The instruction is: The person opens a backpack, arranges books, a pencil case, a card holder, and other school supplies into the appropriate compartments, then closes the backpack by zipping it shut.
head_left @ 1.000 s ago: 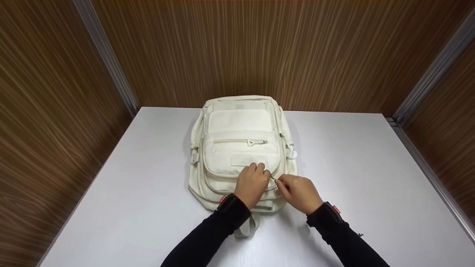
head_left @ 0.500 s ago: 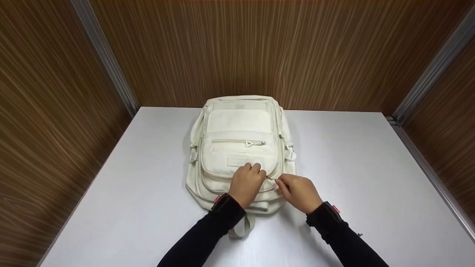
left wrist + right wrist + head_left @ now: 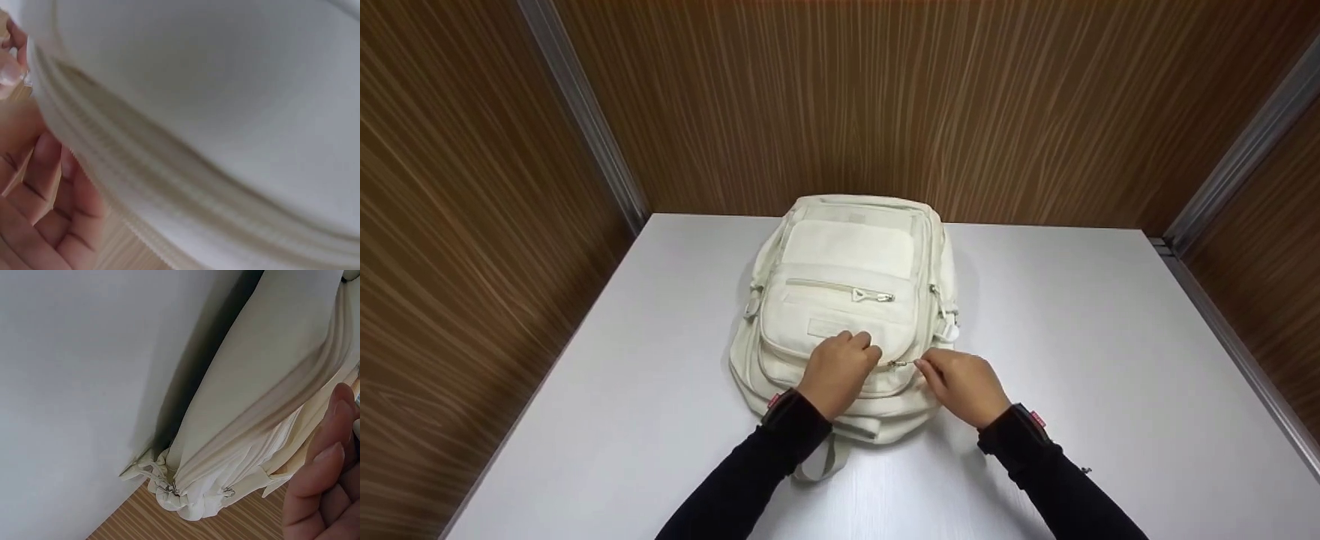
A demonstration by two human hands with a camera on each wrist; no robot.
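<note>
A cream backpack (image 3: 847, 251) lies front side up on the white table, slightly turned. My left hand (image 3: 840, 373) grips the lower edge of its front pocket, fingers curled at the seam. The left wrist view shows those fingers (image 3: 84, 216) against the zipper tape (image 3: 140, 174). My right hand (image 3: 966, 386) pinches the end of a small zipper pull, stretched out from its slider (image 3: 897, 364) at the pocket's lower right corner. In the right wrist view the right fingers (image 3: 320, 489) are bent beside the bag's side; the pull is out of sight there.
A second zipper with a triangular pull (image 3: 859, 295) crosses the bag's front. A side buckle (image 3: 949, 330) sits on its right, and a strap loop (image 3: 825, 461) sticks out below. Wood-grain panels (image 3: 855, 105) enclose the white table (image 3: 1072, 315).
My left hand has moved left, and the lower part of the backpack has swung left with it. The slider has shifted left too, while my right hand stays nearly in place.
</note>
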